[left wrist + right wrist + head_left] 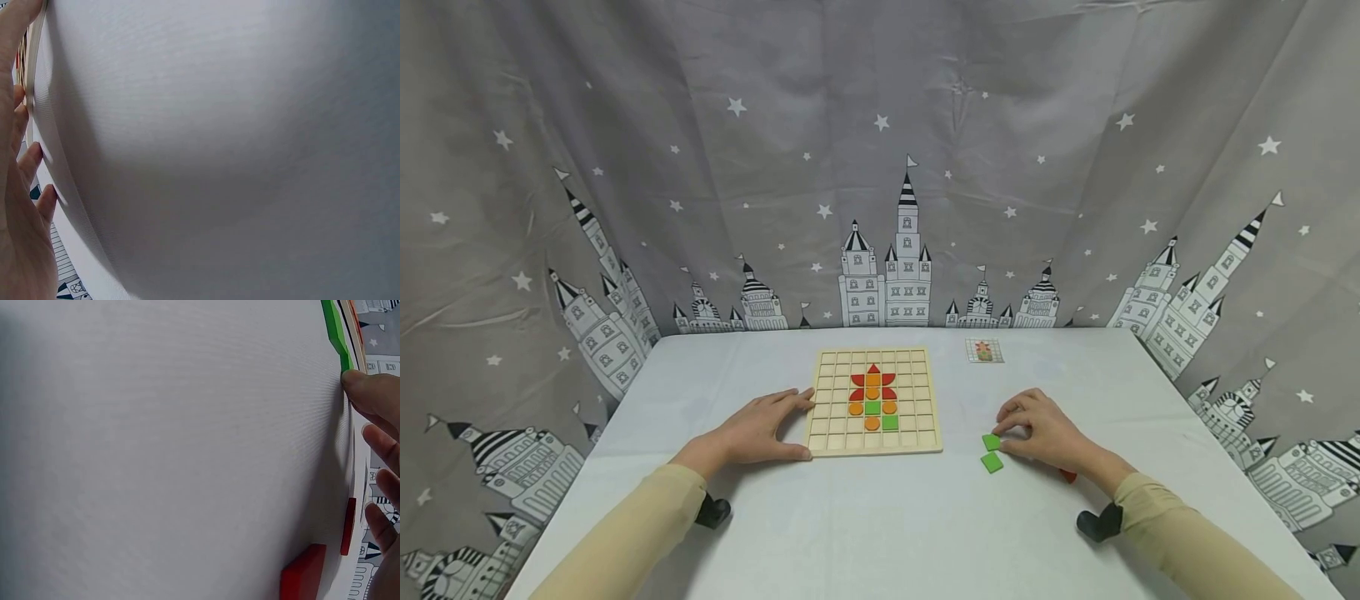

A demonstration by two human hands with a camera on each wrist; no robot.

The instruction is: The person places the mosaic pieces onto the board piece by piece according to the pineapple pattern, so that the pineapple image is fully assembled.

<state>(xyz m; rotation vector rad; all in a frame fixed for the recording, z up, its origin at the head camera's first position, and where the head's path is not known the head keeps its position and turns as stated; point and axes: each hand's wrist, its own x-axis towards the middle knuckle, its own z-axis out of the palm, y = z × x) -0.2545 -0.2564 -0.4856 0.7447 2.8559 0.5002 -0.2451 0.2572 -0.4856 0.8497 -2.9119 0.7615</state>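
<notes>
A wooden grid board (838,442) lies on the table, holding a pattern of red, orange and green pieces. At its left edge, my left hand (760,429) rests with thumb and fingers spread apart, the fingertips right at the rim. To the right of the board, my right hand (1045,429) has its thumb and index finger at opposite sides of a green square tile (991,442), pinching it close over the table. Another green square tile (992,462) lies just in front of that one. The right wrist view shows the thumb (369,390) at the green tile's edge.
A small pattern card (984,350) lies at the back, right of the board. A red piece (1068,476) shows partly from under my right wrist; the right wrist view has two red pieces (303,575) on the white cloth. A grey castle-print curtain (880,83) hangs behind the table.
</notes>
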